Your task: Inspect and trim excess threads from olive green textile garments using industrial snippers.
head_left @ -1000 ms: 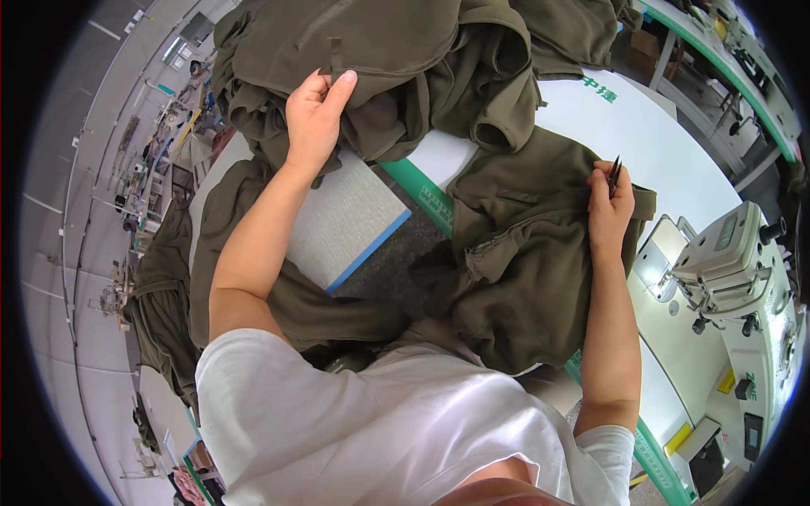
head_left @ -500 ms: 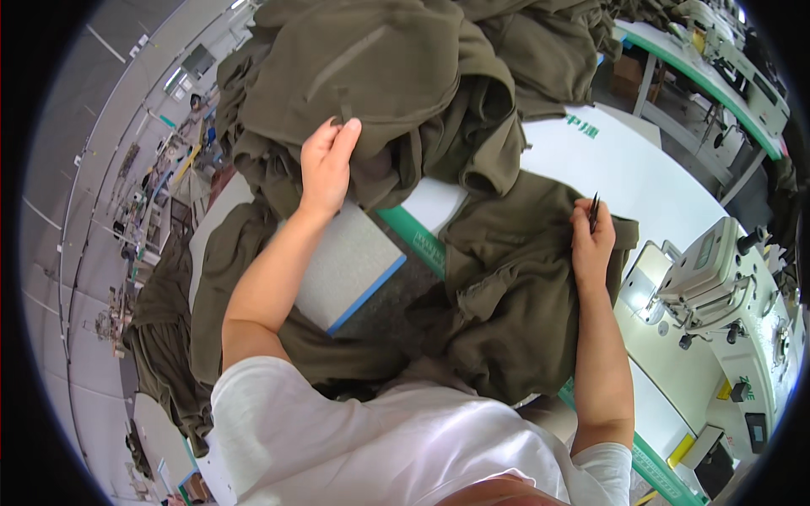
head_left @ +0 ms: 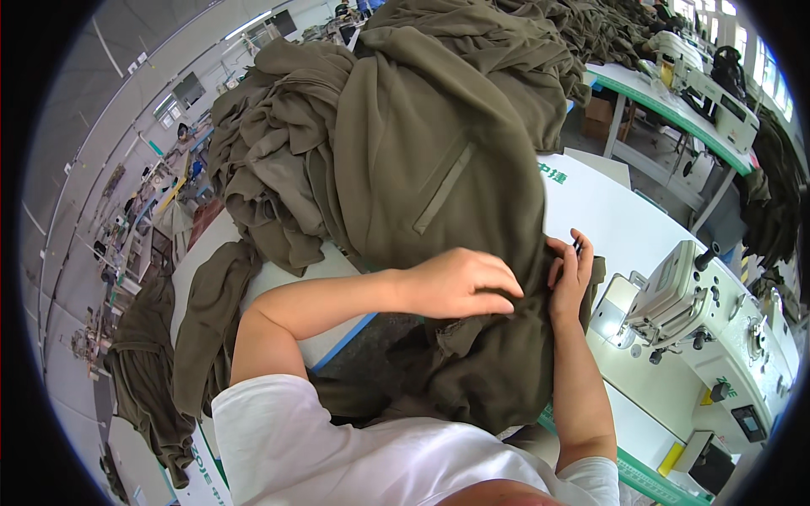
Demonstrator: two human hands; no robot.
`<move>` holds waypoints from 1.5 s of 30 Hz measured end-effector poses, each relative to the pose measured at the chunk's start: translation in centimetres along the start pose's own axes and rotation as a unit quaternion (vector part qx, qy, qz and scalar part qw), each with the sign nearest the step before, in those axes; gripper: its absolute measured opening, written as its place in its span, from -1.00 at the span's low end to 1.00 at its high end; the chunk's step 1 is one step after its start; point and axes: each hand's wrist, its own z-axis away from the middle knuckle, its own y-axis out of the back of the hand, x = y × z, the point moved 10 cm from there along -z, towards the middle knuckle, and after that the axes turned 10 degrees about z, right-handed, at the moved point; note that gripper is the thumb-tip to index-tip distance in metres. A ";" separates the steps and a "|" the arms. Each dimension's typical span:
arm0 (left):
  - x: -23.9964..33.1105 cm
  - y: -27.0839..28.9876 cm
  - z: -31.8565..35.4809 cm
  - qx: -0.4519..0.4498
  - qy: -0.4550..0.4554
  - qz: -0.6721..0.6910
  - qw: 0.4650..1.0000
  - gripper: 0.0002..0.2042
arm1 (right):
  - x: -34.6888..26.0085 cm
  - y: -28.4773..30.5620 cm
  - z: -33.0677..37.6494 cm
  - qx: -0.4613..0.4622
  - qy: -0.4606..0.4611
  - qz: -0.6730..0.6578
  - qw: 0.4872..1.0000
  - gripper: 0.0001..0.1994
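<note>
An olive-green fleece garment (head_left: 422,160) with a long slanted pocket opening spreads from the heap toward me. My left hand (head_left: 460,285) is over its lower part, palm down, fingers loosely bent and apart with nothing visible in them. At the garment's right edge, my right hand (head_left: 572,282) keeps slim black tweezers (head_left: 578,247) among its fingers, tips pointing up. Its fingers are beside the cloth; whether they also pinch it I cannot tell. More olive cloth (head_left: 489,371) bunches near my lap, with a rough edge showing below my left hand.
A sewing machine (head_left: 675,295) stands on the white table (head_left: 582,198) at the right. Piled olive garments (head_left: 278,126) fill the far side, and others (head_left: 148,363) hang at the left. A grey board with a blue edge (head_left: 342,341) lies under my left forearm. Another machine table (head_left: 675,105) stands far right.
My left hand has come from the far heap toward me and right, off the cloth edge it pinched. The pocketed garment now lies spread across the middle. My right hand still has the tweezers.
</note>
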 end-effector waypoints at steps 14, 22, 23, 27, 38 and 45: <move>-9.8 35.5 -0.5 0.521 0.273 -0.479 0.652 -0.45 | 1.3 -1.0 -0.4 -0.052 0.030 0.092 0.994 -0.66; -5.5 27.2 -5.8 0.391 0.086 -0.340 0.851 -0.61 | 1.5 -0.7 -0.4 -0.038 0.022 0.106 0.993 -0.64; -4.6 21.6 -7.6 0.310 0.118 -0.311 0.891 -0.63 | 1.4 0.1 -0.3 -0.019 0.016 0.088 0.996 -0.62; -3.9 6.7 -6.3 0.101 0.030 -0.325 0.940 -0.72 | 0.1 -0.5 0.1 0.000 0.022 0.032 0.999 -0.57; -6.0 12.8 -6.1 0.266 -0.099 -0.143 0.948 -0.73 | -0.1 -0.2 0.1 0.009 0.027 0.033 0.999 -0.53; -16.1 19.9 -13.9 0.167 0.073 -0.411 0.893 -0.56 | -0.2 -0.9 0.1 -0.008 0.021 0.013 1.000 -0.50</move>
